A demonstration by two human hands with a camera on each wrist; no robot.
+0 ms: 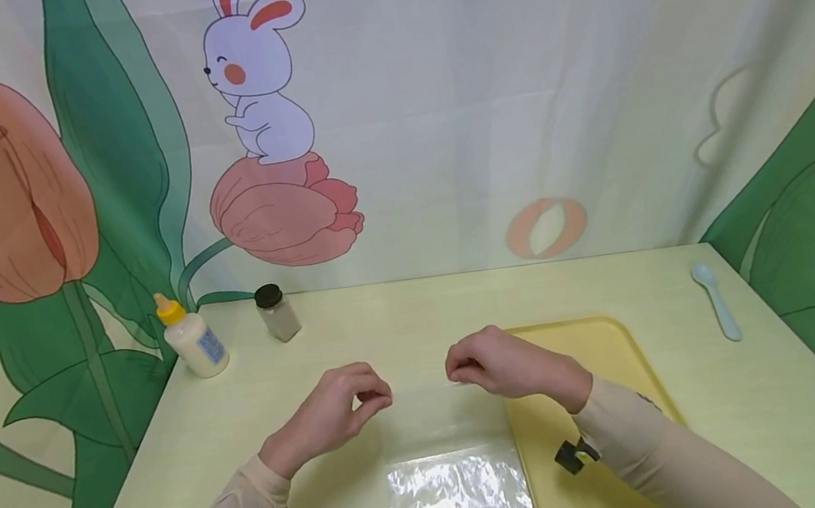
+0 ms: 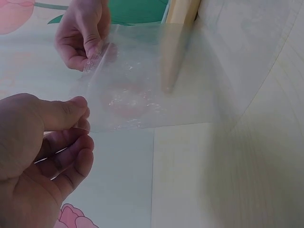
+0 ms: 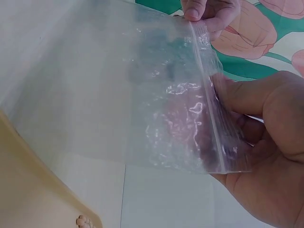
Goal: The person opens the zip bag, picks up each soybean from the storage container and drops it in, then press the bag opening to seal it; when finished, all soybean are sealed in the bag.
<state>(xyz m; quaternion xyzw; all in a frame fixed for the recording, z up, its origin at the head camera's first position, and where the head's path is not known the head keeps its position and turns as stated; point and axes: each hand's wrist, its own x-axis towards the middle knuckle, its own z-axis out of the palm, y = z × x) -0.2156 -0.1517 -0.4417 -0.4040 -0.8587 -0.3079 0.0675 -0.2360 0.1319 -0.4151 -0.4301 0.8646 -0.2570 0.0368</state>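
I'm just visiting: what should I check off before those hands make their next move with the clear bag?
1. Left hand pinching the clear bag near its top: ok.
2. Right hand gripping it at the top too: ok.
3. Bag's mouth open: cannot tell; the zip strip shows, but not whether it is parted.
4. Bag clear of the yellow tray: cannot tell; their edges seem to meet.
5. Jar closed: ok, its black lid is on.
6. Spoon out of the way: ok, it lies apart from both hands.
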